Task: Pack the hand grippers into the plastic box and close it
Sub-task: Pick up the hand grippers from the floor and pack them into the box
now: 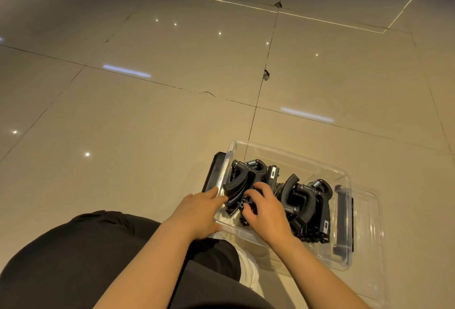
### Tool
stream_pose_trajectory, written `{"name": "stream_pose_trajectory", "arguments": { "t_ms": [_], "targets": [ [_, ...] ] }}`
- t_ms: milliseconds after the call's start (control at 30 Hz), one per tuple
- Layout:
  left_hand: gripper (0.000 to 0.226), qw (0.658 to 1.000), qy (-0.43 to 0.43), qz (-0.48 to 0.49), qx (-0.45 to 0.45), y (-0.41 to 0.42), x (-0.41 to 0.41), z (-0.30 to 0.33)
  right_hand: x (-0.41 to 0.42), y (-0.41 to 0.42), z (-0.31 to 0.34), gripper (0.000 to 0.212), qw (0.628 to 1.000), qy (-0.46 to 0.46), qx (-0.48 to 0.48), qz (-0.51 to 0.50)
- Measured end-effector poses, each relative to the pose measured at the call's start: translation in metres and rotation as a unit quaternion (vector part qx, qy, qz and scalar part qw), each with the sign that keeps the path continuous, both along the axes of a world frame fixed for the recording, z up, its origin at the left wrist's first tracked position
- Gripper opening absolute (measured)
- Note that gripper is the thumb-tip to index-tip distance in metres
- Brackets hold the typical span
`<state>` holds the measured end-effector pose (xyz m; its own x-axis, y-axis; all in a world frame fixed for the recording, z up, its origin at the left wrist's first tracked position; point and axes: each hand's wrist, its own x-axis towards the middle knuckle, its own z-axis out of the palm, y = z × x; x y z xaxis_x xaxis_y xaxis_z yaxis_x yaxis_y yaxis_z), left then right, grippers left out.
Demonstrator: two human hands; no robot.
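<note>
Gripping a black hand gripper [248,206] inside the clear plastic box [290,154], the right hand [267,212] curls; the left hand [200,212], fingers straight, touches another gripper [237,186].

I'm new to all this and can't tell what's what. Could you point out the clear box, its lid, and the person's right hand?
plastic box [290,154]: head view, far clear rim.
lid [369,212]: head view, clear panel right of box.
right hand [267,207]: head view, back of hand.

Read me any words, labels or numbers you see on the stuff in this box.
No text can be read.
Small pale label on a hand gripper at the far side of the plastic box: too blurred.
Small pale label on a hand gripper at the right: too blurred.
</note>
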<state>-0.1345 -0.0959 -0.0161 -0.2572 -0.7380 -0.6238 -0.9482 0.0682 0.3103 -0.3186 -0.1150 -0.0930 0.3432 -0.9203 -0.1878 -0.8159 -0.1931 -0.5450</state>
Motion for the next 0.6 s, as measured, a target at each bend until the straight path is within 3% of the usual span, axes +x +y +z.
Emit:
{"name": "stream_pose_trajectory", "arguments": {
  "t_ms": [267,367,467,600],
  "targets": [
    [0.070,1.000,-0.019,-0.013,-0.021,0.000,0.001,-0.001,-0.001,0.002,-0.009,0.033,0.994,0.074,-0.009,0.079],
    [0.067,0.998,0.014,0.009,-0.062,-0.005,-0.004,0.013,-0.002,-0.004,-0.004,0.038,0.990,0.098,-0.013,0.096],
    [0.064,0.987,0.080,0.050,-0.133,-0.013,-0.019,0.036,-0.007,-0.010,0.012,0.049,0.992,0.104,-0.017,0.072],
    [0.057,0.970,0.128,0.048,-0.200,-0.005,-0.057,0.068,-0.034,0.003,0.036,0.039,0.999,0.047,-0.022,0.007]
  ]
}}
